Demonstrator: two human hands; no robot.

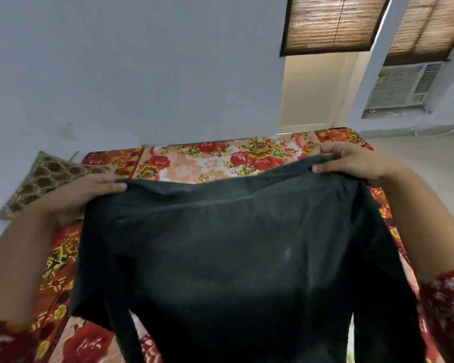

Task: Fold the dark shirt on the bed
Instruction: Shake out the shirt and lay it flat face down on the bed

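Dark shirt (233,258) fills centre and lower part of frame, held up over the floral bed sheet (194,158). Left hand (74,197) and right hand (351,161) each pinch its top edge, w/ patterned pillow (42,179) at left.

— What carries everything here?

— A bed covered by a floral sheet in red, yellow and cream (194,163), running up to a pale blue-grey wall.

— And what lies on it?

— A brown and beige patterned cushion (41,179) at its far left corner, against the wall. Whether the dark shirt's lower part touches the sheet cannot be told.
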